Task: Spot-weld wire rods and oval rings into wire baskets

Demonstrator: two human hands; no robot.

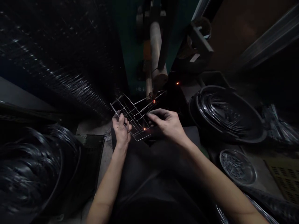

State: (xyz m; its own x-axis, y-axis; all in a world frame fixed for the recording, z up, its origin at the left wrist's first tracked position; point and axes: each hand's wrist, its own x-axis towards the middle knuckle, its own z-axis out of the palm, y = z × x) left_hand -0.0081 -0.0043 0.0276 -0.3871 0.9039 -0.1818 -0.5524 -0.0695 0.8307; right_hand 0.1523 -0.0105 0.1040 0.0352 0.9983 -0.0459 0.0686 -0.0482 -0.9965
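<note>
Left hand [121,130]: clenched on the near-left edge of the wire grid [134,116], fingers curled around its thin rods.
Right hand [167,124]: half open, palm down, fingers extended over the grid's right side; whether it gripped could not be told.
Grid: bright steel rods, crossed and tilted, held between both hands.
Sparks: orange sparks [154,101] at the grid's far and near edges.
Far: pale cylindrical post [156,46] before a green machine [130,46].
Right: coiled black wire [224,113] in a round black tub [198,105]; shallow round metal tray [237,167] holding small wire pieces [237,166].
Left: large coil of black wire [30,165].
</note>
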